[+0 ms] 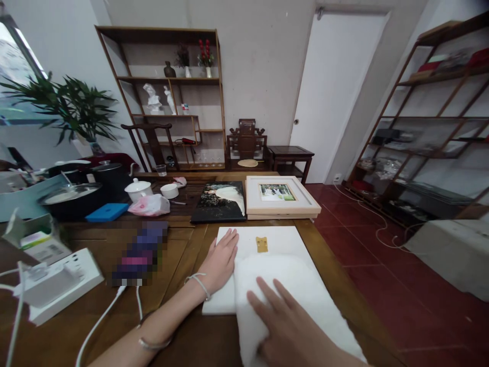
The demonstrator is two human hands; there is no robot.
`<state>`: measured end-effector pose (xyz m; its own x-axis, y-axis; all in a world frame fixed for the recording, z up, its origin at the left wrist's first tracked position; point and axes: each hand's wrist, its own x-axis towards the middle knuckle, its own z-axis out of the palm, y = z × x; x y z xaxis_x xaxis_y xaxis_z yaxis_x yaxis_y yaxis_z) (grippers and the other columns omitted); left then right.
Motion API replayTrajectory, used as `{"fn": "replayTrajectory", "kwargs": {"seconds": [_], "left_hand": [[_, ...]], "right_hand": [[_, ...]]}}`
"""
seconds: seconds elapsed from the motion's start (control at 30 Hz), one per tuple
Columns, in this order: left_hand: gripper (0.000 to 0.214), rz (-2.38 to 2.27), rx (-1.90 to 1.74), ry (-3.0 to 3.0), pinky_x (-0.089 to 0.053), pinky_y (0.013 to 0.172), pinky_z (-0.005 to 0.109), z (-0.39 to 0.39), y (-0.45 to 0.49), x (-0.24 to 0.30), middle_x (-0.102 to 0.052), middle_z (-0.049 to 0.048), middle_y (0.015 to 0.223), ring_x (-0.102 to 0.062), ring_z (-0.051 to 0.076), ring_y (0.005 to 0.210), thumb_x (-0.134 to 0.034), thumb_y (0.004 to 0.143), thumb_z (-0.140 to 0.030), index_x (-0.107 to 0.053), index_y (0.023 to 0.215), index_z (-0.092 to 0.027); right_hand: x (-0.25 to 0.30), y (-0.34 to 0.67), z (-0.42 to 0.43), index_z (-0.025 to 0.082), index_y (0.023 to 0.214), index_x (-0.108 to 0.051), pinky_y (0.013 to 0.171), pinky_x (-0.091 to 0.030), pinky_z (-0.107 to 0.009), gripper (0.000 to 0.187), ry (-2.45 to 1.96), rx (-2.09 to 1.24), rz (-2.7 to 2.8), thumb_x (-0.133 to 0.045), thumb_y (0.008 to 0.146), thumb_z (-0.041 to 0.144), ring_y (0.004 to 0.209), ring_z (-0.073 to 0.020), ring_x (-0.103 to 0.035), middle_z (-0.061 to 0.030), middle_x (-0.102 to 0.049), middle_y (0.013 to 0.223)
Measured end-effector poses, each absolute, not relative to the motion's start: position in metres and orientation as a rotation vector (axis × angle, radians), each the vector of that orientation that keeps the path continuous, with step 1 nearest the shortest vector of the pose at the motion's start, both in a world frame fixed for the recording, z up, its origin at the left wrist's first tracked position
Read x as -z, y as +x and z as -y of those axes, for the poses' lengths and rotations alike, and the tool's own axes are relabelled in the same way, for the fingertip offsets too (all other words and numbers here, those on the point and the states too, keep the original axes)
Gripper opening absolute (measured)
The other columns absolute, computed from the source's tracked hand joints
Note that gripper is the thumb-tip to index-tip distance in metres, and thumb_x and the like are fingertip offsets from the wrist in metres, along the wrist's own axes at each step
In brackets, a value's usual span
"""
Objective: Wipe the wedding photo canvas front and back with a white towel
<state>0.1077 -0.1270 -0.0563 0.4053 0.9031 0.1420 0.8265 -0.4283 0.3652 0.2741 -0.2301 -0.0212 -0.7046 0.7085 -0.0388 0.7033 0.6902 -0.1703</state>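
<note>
A flat white board (280,237) lies on the wooden table in front of me. A small gold-coloured metal plate (262,244) sits on its upper part. My left hand (218,262) rests flat on the board's left edge, fingers stretched and close together. Over the lower right of the board spreads a white cloth (301,278), which runs past the near edge. My right hand (284,318) is on top of this cloth with its fingers extended and apart; its thumb is partly hidden. Beneath the cloth, the board's surface is covered from view.
Behind the board lie a dark picture panel (217,201) and a light wood picture frame (282,210). To the left are a phone (143,252) with cables, a white power strip (61,285), a blue box (107,212), a plastic bag (150,205) and a dark pan (71,204).
</note>
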Motion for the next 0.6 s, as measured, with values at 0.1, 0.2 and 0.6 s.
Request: {"fn": "replayTrajectory", "kwargs": {"seconds": [0.1, 0.2, 0.6], "left_hand": [[0.044, -1.521, -0.457, 2.431, -0.020, 0.106, 0.045, 0.127, 0.108, 0.056, -0.031, 0.0080, 0.142, -0.021, 0.019, 0.133, -0.023, 0.091, -0.024, -0.037, 0.132, -0.015], [0.043, -1.516, -0.461, 2.438, -0.021, 0.105, 0.045, 0.126, 0.108, 0.057, -0.032, 0.0087, 0.141, -0.021, 0.019, 0.133, -0.023, 0.091, -0.023, -0.038, 0.131, -0.014], [0.041, -1.431, -0.886, 2.275, -0.026, 0.105, 0.041, 0.123, 0.106, 0.061, -0.041, 0.0079, 0.137, -0.033, 0.018, 0.128, -0.028, 0.091, -0.025, -0.039, 0.129, -0.016]], "right_hand": [[0.014, 0.281, 0.234, 0.015, 0.094, -0.069, 0.099, -0.031, -0.053, 0.027, -1.147, -0.377, 2.877, -0.050, 0.075, 0.020, 0.122, -0.0372, -0.035, -0.0111, -0.049, 0.129], [0.005, 0.289, 0.217, 0.015, 0.093, -0.067, 0.103, -0.023, -0.051, 0.029, -1.195, -0.349, 2.823, -0.053, 0.067, 0.017, 0.127, -0.0335, -0.027, -0.0108, -0.042, 0.135], [0.020, 0.275, 0.153, 0.009, 0.095, -0.065, 0.104, -0.011, -0.052, 0.033, -1.268, -0.079, 2.712, -0.047, 0.068, 0.013, 0.130, -0.0334, -0.019, -0.0150, -0.040, 0.135]]}}
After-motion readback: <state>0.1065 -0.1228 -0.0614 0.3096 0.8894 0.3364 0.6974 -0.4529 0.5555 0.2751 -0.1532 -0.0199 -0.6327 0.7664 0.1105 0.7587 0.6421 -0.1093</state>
